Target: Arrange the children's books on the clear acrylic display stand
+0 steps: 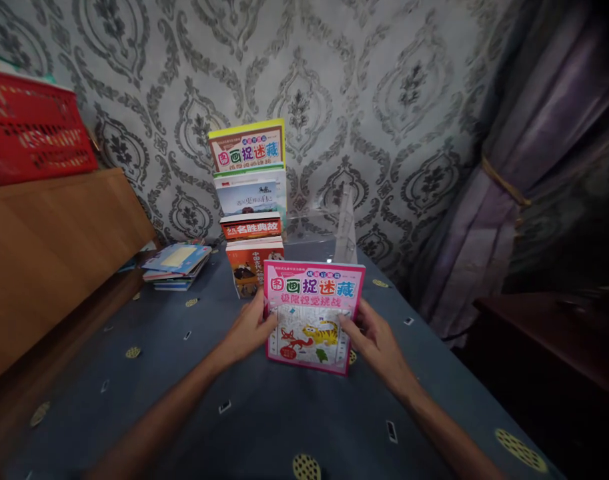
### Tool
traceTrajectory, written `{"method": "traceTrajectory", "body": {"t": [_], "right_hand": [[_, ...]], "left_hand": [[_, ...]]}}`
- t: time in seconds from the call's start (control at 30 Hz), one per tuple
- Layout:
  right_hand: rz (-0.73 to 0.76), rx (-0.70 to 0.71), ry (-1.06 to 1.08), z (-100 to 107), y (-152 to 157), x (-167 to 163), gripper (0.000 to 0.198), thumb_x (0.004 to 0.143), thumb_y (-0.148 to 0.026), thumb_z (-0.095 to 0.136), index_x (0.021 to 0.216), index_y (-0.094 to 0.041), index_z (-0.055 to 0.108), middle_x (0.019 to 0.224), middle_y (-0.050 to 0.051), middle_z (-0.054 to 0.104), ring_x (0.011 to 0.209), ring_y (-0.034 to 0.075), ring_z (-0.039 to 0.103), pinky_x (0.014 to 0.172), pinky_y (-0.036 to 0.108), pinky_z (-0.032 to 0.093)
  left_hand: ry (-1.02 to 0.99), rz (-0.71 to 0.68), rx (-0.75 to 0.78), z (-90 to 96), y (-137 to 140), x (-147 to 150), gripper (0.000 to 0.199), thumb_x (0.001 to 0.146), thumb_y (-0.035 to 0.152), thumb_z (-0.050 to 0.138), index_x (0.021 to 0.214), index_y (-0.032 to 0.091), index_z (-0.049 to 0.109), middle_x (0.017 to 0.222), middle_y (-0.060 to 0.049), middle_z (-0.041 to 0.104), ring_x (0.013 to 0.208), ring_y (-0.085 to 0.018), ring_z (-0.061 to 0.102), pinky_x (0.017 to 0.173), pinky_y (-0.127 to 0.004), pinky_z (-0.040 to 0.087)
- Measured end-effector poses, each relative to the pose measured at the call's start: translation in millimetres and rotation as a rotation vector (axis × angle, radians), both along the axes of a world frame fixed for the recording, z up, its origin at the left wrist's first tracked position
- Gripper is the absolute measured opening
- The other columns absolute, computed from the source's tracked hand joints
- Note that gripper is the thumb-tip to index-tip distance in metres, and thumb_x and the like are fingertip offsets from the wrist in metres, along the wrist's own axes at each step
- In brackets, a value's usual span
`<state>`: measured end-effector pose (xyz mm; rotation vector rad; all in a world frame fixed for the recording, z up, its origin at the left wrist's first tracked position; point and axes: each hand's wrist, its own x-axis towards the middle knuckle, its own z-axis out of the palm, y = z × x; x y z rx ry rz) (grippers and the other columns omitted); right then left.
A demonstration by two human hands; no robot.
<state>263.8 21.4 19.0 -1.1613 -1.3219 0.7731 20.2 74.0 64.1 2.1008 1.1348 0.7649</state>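
Note:
A pink-bordered picture book [311,317] stands nearly upright between my hands, its cover facing me with a fox and a yellow tiger on it. My left hand [254,328] grips its left edge, thumb on the cover and the other fingers mostly hidden behind. On the right edge my right hand [377,340] holds it the same way. Just behind is a clear stepped rack [345,227], its left column filled with upright books, among them a yellow-edged book [247,150], a blue-white book [249,198] and an orange book [249,267].
A low stack of thin books [177,263] lies left of the rack on the dark blue patterned cloth [184,380]. Further left, a red basket [34,127] sits on a wooden cabinet [59,253]. A purple curtain [499,200] and dark wooden furniture [539,333] stand at the right.

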Motion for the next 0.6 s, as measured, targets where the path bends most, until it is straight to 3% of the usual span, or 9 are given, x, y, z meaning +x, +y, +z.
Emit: {"method": "traceTrajectory", "body": {"t": [0.17, 0.3, 0.43, 0.53, 0.6], "right_hand": [[0.002, -0.009, 0.023, 6.3, 2.9, 3.7, 0.041, 0.086, -0.053, 0.06, 0.114, -0.023, 0.063, 0.108, 0.011, 0.074, 0.093, 0.03, 0.071, 0.077, 0.044, 0.061], [-0.08, 0.074, -0.048, 29.0, 14.9, 20.4, 0.04, 0.085, -0.051, 0.06, 0.113, -0.021, 0.062, 0.108, 0.011, 0.074, 0.091, 0.029, 0.07, 0.079, 0.046, 0.059], [-0.162, 0.251, -0.11, 79.1, 37.3, 45.2, 0.034, 0.085, -0.044, 0.058, 0.11, -0.021, 0.062, 0.11, 0.011, 0.072, 0.095, 0.029, 0.068, 0.084, 0.047, 0.056], [-0.249, 0.429, -0.159, 128.9, 61.9, 64.3, 0.028, 0.084, -0.035, 0.057, 0.107, -0.021, 0.062, 0.106, 0.009, 0.071, 0.096, 0.028, 0.066, 0.086, 0.048, 0.056], [-0.303, 0.531, -0.216, 160.3, 82.6, 76.8, 0.026, 0.085, -0.032, 0.055, 0.107, -0.02, 0.062, 0.106, 0.008, 0.071, 0.097, 0.027, 0.064, 0.086, 0.048, 0.056]], "left_hand": [[0.006, -0.007, 0.041, 6.8, 0.2, 1.9, 0.031, 0.087, 0.032, 0.049, 0.116, 0.02, 0.052, 0.089, -0.003, 0.065, 0.079, -0.02, 0.058, 0.069, -0.032, 0.045], [0.023, -0.055, 0.144, 33.0, 8.7, 18.5, 0.034, 0.09, 0.029, 0.047, 0.122, 0.02, 0.051, 0.096, -0.006, 0.068, 0.087, -0.023, 0.061, 0.078, -0.036, 0.049], [-0.045, -0.179, 0.258, 84.6, 38.1, 46.8, 0.037, 0.092, 0.026, 0.044, 0.128, 0.019, 0.05, 0.113, -0.01, 0.067, 0.103, -0.025, 0.062, 0.089, -0.041, 0.05], [-0.043, -0.187, 0.4, 138.1, 69.6, 69.5, 0.034, 0.091, 0.023, 0.047, 0.124, 0.019, 0.054, 0.114, -0.01, 0.067, 0.1, -0.024, 0.062, 0.09, -0.042, 0.052], [-0.047, -0.15, 0.571, 174.5, 88.8, 82.3, 0.035, 0.087, 0.019, 0.053, 0.122, 0.016, 0.054, 0.11, -0.01, 0.068, 0.097, -0.024, 0.062, 0.089, -0.042, 0.052]]}}
